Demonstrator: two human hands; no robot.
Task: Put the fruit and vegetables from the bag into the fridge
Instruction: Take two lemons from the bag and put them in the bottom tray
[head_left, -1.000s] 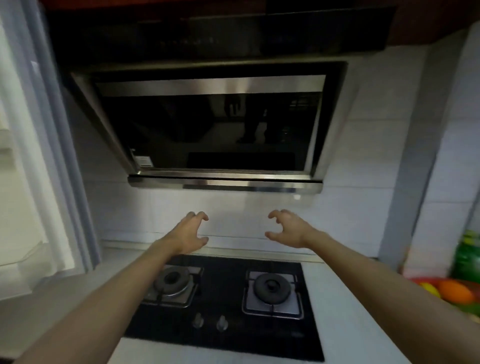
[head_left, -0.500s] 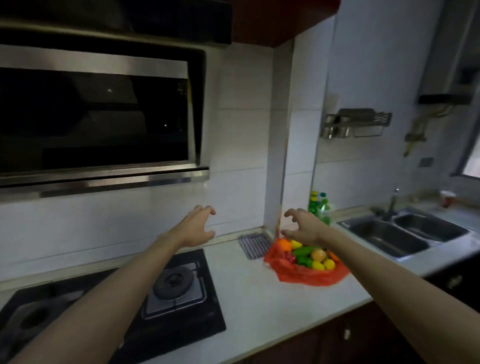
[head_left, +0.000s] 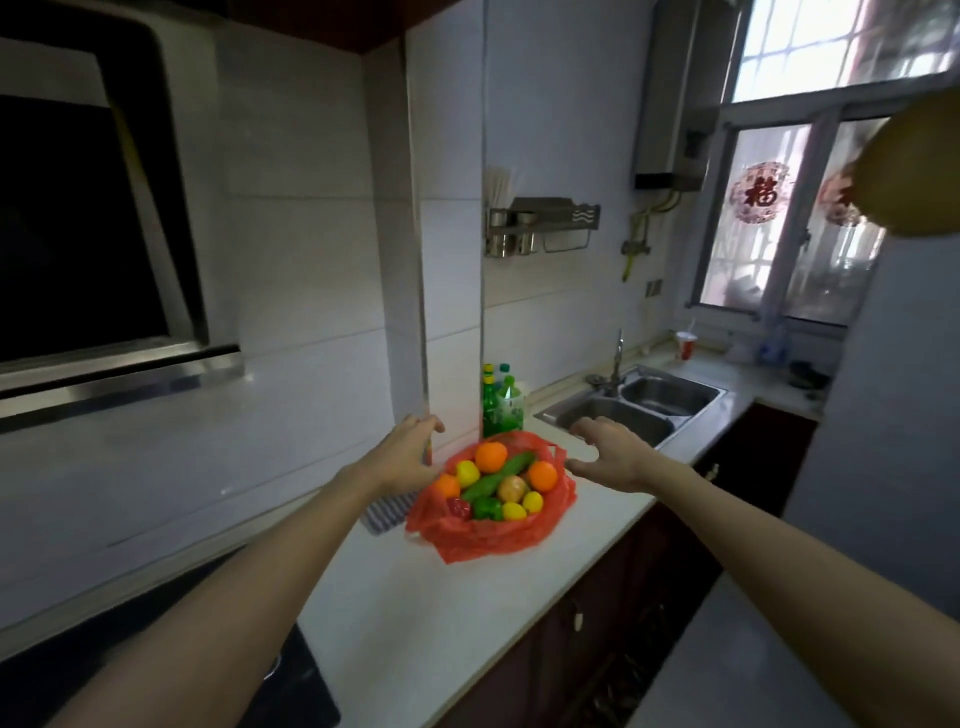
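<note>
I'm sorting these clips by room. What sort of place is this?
Most likely a home kitchen: a double steel sink set in a white counter, a range hood on the tiled wall, and a red bag of fruit and vegetables on it.

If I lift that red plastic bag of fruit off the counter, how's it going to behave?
Probably floppy: the red bag is thin crumpled film, slumped open on the counter. The round oranges heaped loose inside may roll out unless its edges are gathered.
</note>
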